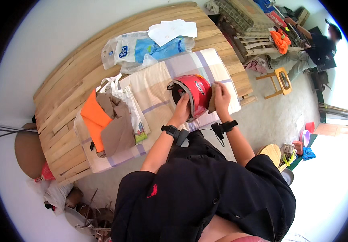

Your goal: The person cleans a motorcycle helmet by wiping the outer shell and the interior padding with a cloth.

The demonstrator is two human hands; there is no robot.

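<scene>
A red helmet with a pale rim and dark lining rests on a folded plaid quilt. My left hand grips the rim at its opening, with the thumb near the lining. On the other side, my right hand holds a small brownish cloth against the shell. To the left on the quilt lies a crumpled garment, its orange part beside a grey-brown part. A white bag with handles is partly under the garment.
The quilt is on a wooden slatted platform. Behind it lie a blue-and-clear plastic package and white papers. A wooden stool stands on the floor at right, near another person. Basins sit farther right.
</scene>
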